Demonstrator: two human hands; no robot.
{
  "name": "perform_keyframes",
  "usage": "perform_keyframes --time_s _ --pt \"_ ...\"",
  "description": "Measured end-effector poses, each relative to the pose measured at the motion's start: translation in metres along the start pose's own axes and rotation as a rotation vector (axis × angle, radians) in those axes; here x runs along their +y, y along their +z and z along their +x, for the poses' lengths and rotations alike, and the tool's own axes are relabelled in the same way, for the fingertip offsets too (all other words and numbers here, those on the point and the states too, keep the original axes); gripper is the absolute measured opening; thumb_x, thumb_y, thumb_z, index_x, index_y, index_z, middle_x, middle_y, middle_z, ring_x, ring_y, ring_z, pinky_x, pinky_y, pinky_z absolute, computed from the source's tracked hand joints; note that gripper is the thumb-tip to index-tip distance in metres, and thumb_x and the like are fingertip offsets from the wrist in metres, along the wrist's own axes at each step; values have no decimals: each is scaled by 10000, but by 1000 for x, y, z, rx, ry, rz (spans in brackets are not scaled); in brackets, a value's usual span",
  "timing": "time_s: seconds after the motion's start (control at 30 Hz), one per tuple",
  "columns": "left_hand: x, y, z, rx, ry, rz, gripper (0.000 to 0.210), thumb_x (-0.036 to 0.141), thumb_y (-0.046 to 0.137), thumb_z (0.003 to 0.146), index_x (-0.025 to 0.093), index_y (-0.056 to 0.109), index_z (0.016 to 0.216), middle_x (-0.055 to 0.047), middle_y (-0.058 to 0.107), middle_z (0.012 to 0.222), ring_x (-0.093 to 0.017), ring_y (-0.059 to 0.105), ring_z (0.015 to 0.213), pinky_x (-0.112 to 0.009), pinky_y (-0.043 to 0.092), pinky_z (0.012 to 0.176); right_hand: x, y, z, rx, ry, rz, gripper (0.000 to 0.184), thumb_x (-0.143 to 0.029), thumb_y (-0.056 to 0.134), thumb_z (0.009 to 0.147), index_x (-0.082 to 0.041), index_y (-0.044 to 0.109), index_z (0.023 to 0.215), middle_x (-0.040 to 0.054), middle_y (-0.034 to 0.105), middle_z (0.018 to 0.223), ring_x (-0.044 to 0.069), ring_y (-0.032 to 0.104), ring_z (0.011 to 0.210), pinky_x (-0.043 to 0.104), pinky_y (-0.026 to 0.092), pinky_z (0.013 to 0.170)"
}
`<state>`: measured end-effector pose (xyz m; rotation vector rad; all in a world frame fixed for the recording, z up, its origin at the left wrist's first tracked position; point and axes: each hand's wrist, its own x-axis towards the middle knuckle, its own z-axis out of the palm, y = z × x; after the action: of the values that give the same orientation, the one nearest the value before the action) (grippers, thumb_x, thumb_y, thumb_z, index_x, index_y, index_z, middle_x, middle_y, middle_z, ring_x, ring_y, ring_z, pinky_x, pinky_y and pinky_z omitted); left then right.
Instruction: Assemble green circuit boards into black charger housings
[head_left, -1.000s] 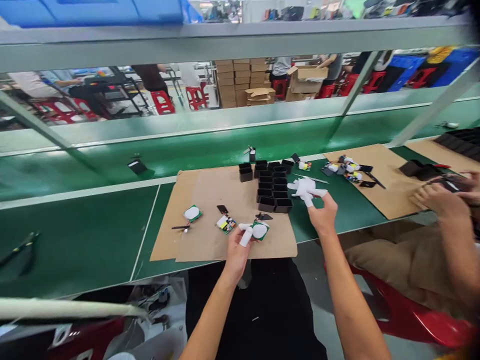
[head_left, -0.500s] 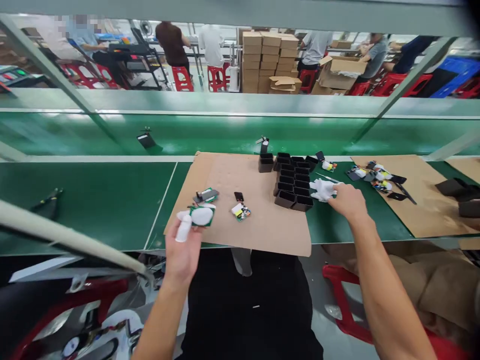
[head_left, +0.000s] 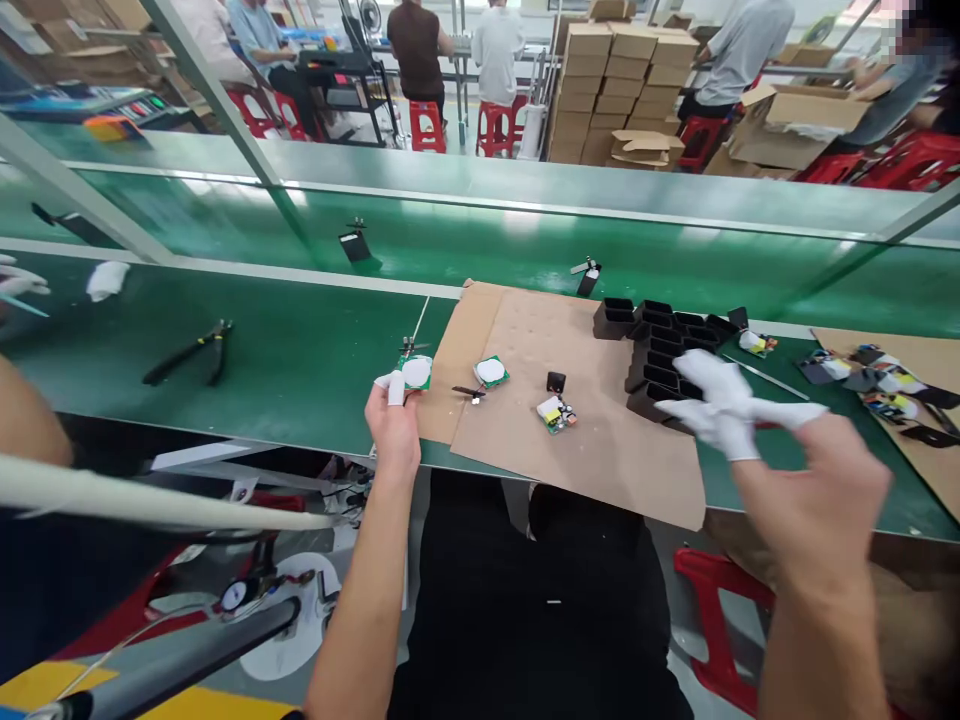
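My L hand (head_left: 394,425) pinches the green board (head_left: 417,373) just L of the cardboard (head_left: 529,335); R hand (head_left: 817,490), off cardboard's R edge, pinches a white wad (head_left: 709,385), prob. cloth (blurry). Label on blk part (head_left: 355,246) beyond cardboard's L: too small to read.

A factory workshop for electronics, by the look of it: a long counter (head_left: 315,345) runs left to right, with circuit boards (head_left: 491,371) on cardboard (head_left: 607,455), cases (head_left: 652,375) at the cardboard's right edge and pliers (head_left: 176,362) to the left, while a gauge (head_left: 235,596) shows low at the near left; on the far side, people (head_left: 418,52) work among stools (head_left: 427,124), beside stacked boxes (head_left: 600,92) and an open carton (head_left: 780,146)
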<state>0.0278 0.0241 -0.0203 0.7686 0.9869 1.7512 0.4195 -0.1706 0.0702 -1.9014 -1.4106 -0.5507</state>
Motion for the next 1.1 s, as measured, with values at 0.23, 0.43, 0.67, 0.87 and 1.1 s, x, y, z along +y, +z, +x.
perform_keyframes --time_s 0.23,0.43,0.67,0.87,1.1 --pt "2 -4 -2 -39 -18 1 410 548 870 842 191 686 919 -38 719 979 -171 681 920 -266 554 795 -181 64 -43 -456 -329 67 170 -170 595 994 -236 628 842 77 663 877 293 576 917 429 433 881" --pt "7 -8 -8 -79 -99 -44 471 617 861 830 203 678 962 -53 711 1064 -186 691 976 -319 628 844 -213 119 -59 -649 -493 83 205 -34 619 857 -236 637 889 81 689 992 296 574 993 423 414 910" --pt "-2 -12 -5 -48 -143 13 493 635 868 813 192 687 935 -49 729 1027 -189 712 1010 -326 627 916 -236 151 -34 -665 -610 53 183 -62 606 950 -224 674 1001 93 700 1122 299 576 1087 428 416 945" --pt "-4 -11 -1 -12 -143 -2 514 658 842 829 187 654 917 -50 736 997 -185 719 970 -345 633 901 -245 160 -26 -635 -583 -37 161 -51 595 984 -182 680 1025 124 699 1105 328 579 1048 449 401 921" --pt "-4 -12 -3 -8 -137 20 469 625 822 867 189 661 928 -60 736 1041 -192 720 1026 -348 619 937 -215 121 -45 -682 -640 -64 238 23 603 942 -207 652 908 88 679 953 300 580 921 417 401 849"
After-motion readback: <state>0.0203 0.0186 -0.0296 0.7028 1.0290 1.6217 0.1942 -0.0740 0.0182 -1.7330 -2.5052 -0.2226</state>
